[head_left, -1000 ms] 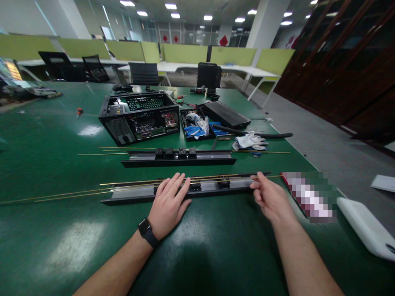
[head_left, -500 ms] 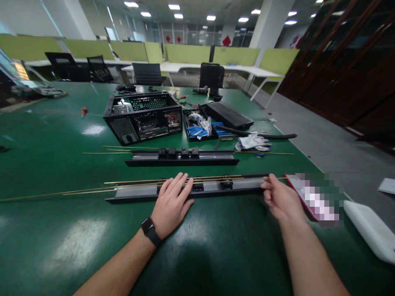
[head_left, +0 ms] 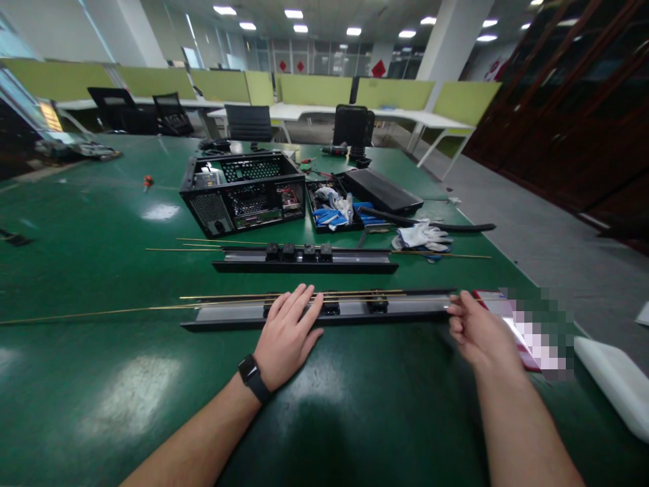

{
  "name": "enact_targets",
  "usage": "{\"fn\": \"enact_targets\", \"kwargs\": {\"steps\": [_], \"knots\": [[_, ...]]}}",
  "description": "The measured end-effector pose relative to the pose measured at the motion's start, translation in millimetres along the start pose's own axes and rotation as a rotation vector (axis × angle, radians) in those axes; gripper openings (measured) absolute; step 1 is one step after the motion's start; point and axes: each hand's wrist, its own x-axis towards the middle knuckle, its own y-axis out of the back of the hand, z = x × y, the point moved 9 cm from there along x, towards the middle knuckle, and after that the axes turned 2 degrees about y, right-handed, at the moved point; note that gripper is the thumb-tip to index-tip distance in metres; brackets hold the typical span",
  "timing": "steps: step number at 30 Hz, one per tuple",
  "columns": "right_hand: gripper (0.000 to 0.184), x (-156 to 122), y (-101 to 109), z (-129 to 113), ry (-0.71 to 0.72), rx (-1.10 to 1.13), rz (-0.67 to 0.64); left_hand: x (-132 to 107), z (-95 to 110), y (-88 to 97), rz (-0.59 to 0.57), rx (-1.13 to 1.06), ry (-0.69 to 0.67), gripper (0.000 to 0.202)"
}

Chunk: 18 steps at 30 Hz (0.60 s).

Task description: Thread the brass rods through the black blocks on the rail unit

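A long black rail [head_left: 405, 308] with small black blocks on it lies across the green table [head_left: 101, 392] in front of me. Thin brass rods [head_left: 213, 297] run along it and stick out far to the left. My left hand [head_left: 289, 331], with a black watch on its wrist, lies flat and open on the rail's middle, fingers stretched over the rods. At the rail's right end my right hand [head_left: 479, 331] is curled in a pinch on one brass rod.
A second black rail [head_left: 355, 260] with rods lies just behind. Further back stand an open black computer case [head_left: 243, 193], a tray holding blue gloves [head_left: 332, 206], a flat black box [head_left: 382, 189] and white gloves [head_left: 423, 235]. A white pad [head_left: 613, 382] lies at the right edge.
My right hand has slid right along the rail to its end, drawing one brass rod rightward; that rod's left tip has come in. My left hand has stayed flat on the rail.
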Motion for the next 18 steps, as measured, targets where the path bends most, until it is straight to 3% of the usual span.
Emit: {"fn": "enact_targets", "kwargs": {"steps": [8,15,18], "knots": [[0.028,-28.4,-39.2,14.7,-0.029,-0.131,-0.267,-0.9,-0.9,-2.6,-0.007,0.013,0.000,0.060],[0.030,2.7,1.5,-0.9,0.058,-0.003,-0.008,-0.7,-1.0,-2.3,-0.009,0.010,0.003,0.057],[0.031,2.9,2.2,-0.7,0.048,-0.016,-0.006,-0.5,-0.1,-1.5,0.000,0.009,0.001,0.058]]}}
